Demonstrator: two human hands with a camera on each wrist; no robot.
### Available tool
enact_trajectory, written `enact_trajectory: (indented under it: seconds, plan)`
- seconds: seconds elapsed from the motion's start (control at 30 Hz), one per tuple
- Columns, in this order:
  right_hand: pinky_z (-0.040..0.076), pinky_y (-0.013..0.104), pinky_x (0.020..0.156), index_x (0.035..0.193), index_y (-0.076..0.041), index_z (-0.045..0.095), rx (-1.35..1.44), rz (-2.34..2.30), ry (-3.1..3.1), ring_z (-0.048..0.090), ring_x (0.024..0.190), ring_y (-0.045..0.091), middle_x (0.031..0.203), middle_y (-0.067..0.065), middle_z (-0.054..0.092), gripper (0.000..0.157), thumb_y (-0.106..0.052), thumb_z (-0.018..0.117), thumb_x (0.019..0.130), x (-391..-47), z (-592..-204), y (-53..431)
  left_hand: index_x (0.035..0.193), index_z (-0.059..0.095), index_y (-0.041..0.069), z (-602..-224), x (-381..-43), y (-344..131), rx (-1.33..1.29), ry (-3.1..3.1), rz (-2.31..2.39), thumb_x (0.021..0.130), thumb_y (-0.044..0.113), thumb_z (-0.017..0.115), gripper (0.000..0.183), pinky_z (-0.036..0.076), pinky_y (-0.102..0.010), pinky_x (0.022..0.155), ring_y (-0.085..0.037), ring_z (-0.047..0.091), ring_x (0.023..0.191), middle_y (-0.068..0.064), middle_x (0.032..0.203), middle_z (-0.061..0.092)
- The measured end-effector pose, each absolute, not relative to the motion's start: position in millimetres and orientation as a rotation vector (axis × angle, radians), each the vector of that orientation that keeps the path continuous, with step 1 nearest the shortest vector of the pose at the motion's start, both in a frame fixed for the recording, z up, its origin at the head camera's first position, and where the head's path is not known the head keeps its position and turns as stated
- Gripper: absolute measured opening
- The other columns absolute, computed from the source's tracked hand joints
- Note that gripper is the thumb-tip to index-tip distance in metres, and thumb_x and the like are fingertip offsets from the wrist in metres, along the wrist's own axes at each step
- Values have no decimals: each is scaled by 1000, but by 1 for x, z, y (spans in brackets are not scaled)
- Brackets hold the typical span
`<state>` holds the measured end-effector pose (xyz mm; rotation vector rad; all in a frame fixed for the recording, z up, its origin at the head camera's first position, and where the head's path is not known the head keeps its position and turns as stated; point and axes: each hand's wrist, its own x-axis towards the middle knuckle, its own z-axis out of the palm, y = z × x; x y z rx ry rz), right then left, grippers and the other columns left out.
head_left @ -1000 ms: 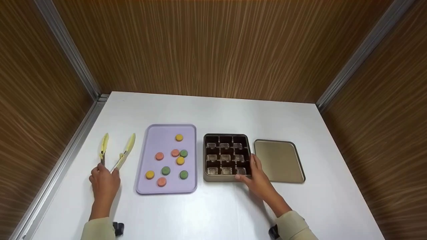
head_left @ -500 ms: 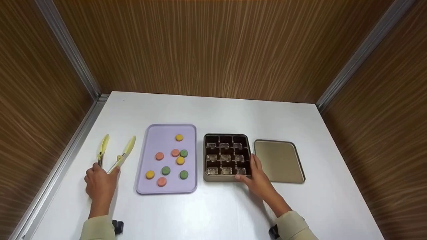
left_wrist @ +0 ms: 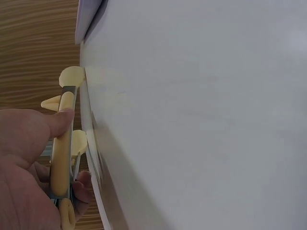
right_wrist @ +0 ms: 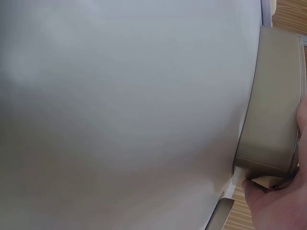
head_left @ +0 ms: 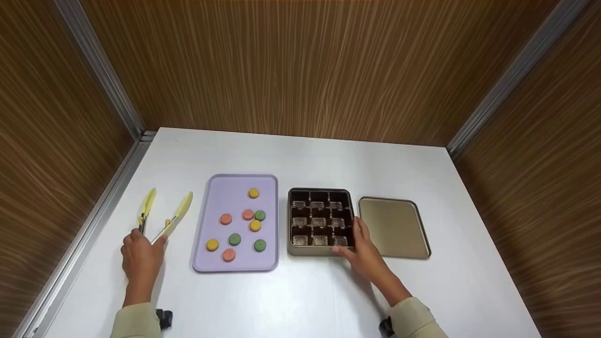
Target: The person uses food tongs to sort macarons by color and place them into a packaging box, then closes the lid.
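My left hand (head_left: 142,258) holds a pair of tongs (head_left: 165,231) with pale yellow tips, left of the lilac tray. The tongs' two arms are spread apart with nothing between them. In the left wrist view, the thumb presses along one yellow handle (left_wrist: 60,165) and fingers curl behind. My right hand (head_left: 368,258) grips the front right corner of a square bronze tin (head_left: 310,252), thumb at the front rim and fingers along the right side. A dark brown insert (head_left: 319,213) with several bare compartments fills the tin. In the right wrist view, the tin's side wall (right_wrist: 271,96) shows under the thumb.
Several yellow, pink and green macarons (head_left: 226,218) lie scattered on the lilac tray (head_left: 225,188), left of the tin. A flat bronze lid (head_left: 394,225) lies right of the tin. Wood-grain panels (head_left: 300,70) enclose the white table (head_left: 300,300) at the back and sides.
My left hand has shifted slightly left, and the tongs have moved a little with it. My right hand and the tin keep their place. The macarons have not moved.
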<state>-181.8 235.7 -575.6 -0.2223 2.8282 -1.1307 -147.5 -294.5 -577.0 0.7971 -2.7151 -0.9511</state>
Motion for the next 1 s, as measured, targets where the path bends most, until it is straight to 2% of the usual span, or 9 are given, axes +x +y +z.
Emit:
enact_trajectory:
  seconds: [0.37, 0.7, 1.0]
  plan:
    - [35, 60, 112, 161, -2, 4, -206, -1110, 2821, 30, 147, 45, 169, 16, 4, 112, -55, 71, 88, -182, -575, 234, 147, 31, -15, -578, -143, -295, 833, -2691, -965, 93, 40, 68, 85, 42, -66, 93, -56, 43, 124, -40, 137, 41]
    - [34, 59, 113, 161, -1, 6, -214, -1123, 2847, 31, 146, 46, 168, 17, 7, 113, -56, 71, 86, -183, -577, 236, 144, 37, -16, -577, -139, -293, 778, -2684, -935, 91, 35, 72, 82, 44, -66, 89, -56, 47, 120, -41, 134, 44]
    - [35, 59, 113, 162, -3, 4, -227, -1122, 2825, 31, 146, 45, 169, 16, 6, 115, -59, 70, 86, -182, -576, 237, 144, 41, -11, -568, -132, -283, 693, -2660, -916, 89, 34, 75, 78, 46, -65, 85, -53, 50, 120, -36, 134, 47]
